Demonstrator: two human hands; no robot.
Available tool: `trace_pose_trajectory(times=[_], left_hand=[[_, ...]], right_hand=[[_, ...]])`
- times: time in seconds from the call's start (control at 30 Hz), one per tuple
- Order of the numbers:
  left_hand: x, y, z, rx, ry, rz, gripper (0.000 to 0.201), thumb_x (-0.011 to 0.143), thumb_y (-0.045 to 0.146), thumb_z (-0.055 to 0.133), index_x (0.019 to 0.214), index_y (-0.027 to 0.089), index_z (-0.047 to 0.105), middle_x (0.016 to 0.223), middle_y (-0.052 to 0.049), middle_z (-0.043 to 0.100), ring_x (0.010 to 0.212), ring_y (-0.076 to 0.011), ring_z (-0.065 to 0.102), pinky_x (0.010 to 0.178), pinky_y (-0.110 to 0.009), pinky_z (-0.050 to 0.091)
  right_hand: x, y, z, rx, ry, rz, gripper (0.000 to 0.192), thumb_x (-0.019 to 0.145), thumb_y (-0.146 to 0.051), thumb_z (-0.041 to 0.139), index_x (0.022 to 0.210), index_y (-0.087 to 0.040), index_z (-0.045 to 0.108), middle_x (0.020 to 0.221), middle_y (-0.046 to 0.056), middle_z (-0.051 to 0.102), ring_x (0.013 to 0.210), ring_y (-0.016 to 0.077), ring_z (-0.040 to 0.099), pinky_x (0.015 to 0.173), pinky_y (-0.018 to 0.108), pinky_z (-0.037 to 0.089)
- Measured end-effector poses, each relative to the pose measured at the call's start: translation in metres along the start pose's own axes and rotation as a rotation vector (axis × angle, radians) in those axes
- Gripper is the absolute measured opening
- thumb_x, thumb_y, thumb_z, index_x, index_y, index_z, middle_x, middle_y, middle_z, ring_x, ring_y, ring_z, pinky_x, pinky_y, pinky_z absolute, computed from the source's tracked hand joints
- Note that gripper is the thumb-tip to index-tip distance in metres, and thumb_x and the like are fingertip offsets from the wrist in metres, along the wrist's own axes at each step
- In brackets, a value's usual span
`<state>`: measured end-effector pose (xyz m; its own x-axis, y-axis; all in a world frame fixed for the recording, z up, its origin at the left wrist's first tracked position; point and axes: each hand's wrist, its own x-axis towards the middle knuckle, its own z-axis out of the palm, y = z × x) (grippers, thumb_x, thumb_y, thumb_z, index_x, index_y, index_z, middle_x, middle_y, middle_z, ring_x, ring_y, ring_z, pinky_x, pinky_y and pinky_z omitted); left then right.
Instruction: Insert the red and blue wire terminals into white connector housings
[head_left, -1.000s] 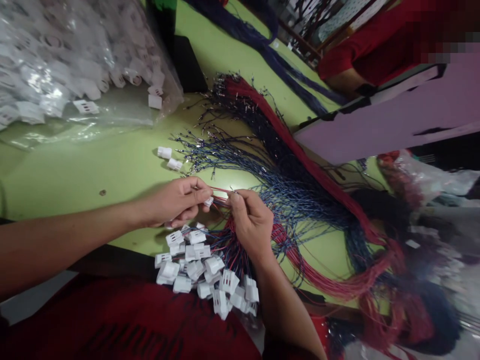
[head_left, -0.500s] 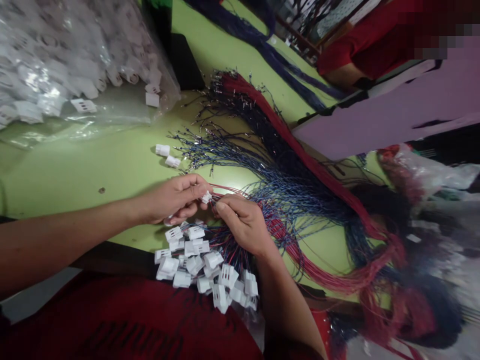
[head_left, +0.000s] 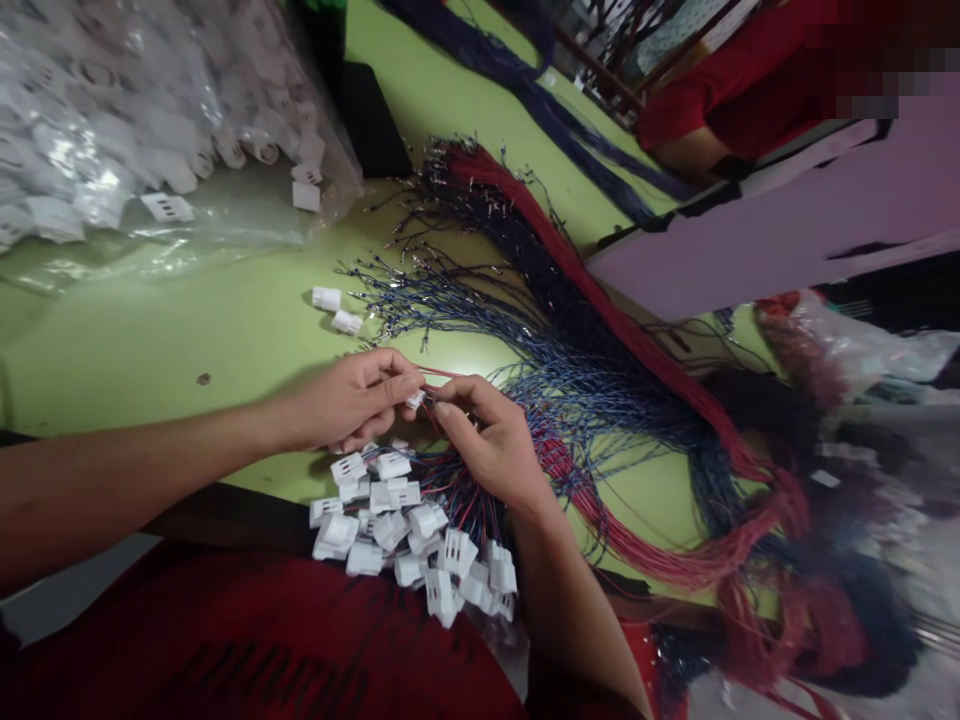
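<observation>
- We see the left hand curled, thumb and fingers pinching a small boxy white connector of hard-looking plastic, above the surface's near edge.
- We see the right hand just beside it, thumb and forefinger pinched on thin wire; which strand, we cannot tell.
- Below both hands, at the surface's near edge, we find a heap of wired connectors, blocky, slotted and matte white.
- On the smooth yellow-green surface, left of the wire tips, we see two loose connectors, stubby and near each other.
- We see twisted blue wires fanning out, their metal tips glinting, beside a dense, rope-like red bundle that curves towards the near edge.
- Towards the surface's far left corner, we have a crinkled, glossy clear bag bulging with white pieces.
- Beyond a flat purple panel, we notice a co-worker's red sleeve.
</observation>
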<state>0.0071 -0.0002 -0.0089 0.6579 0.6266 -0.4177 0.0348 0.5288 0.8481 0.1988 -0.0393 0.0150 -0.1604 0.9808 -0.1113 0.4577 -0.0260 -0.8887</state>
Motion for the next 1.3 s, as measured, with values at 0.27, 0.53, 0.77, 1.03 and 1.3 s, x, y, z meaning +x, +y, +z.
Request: trace_pose_trajectory(times=[0.27,0.53,0.77,1.03,1.3], left_hand=[[0.0011,0.0045,0.0042,0.003,0.049,-0.024,0.012,0.099,0.029,0.048,0.088,0.022,0.049,0.039,0.013,0.044,0.026,-0.0047,0.032,0.026,-0.011,0.025],[-0.0014,0.0032,0.0046,0.045,0.030,-0.017,0.013,0.098,0.032,0.048,0.089,0.022,0.050,0.039,0.013,0.044,0.026,-0.0049,0.034,0.027,-0.011,0.026],[0.0001,0.0028,0.0057,0.069,0.078,-0.018,0.008,0.097,0.027,0.050,0.090,0.022,0.049,0.039,0.014,0.043,0.026,-0.0055,0.034,0.027,-0.012,0.028],[0.0005,0.0047,0.0041,0.065,0.046,-0.041,0.014,0.098,0.028,0.048,0.085,0.022,0.048,0.036,0.013,0.041,0.025,-0.0054,0.033,0.027,-0.011,0.025],[0.0030,-0.0011,-0.0015,0.007,0.005,-0.037,0.020,0.098,0.036,0.050,0.084,0.022,0.050,0.038,0.012,0.042,0.025,-0.0050,0.032,0.026,-0.012,0.024]], right_hand=[[-0.0001,0.0021,0.0043,0.027,0.090,0.066,0.017,0.084,-0.024,0.058,0.068,-0.020,0.062,0.059,-0.003,0.061,0.056,0.0108,0.053,0.055,0.024,0.042],[-0.0003,0.0009,0.0073,0.042,0.060,0.109,0.022,0.084,-0.024,0.056,0.063,-0.020,0.062,0.053,-0.004,0.059,0.051,0.0100,0.051,0.054,0.023,0.041],[0.0007,0.0001,0.0048,0.085,0.012,0.143,0.024,0.084,-0.021,0.054,0.061,-0.019,0.062,0.050,-0.005,0.058,0.048,0.0091,0.050,0.052,0.022,0.041],[0.0004,-0.0010,0.0079,-0.034,0.021,0.041,0.024,0.088,-0.022,0.050,0.066,-0.020,0.059,0.058,-0.004,0.057,0.053,0.0098,0.050,0.057,0.023,0.041],[-0.0040,-0.0004,0.0099,-0.247,0.007,-0.145,0.021,0.091,-0.019,0.048,0.071,-0.020,0.057,0.065,-0.002,0.055,0.060,0.0107,0.048,0.061,0.025,0.039]])
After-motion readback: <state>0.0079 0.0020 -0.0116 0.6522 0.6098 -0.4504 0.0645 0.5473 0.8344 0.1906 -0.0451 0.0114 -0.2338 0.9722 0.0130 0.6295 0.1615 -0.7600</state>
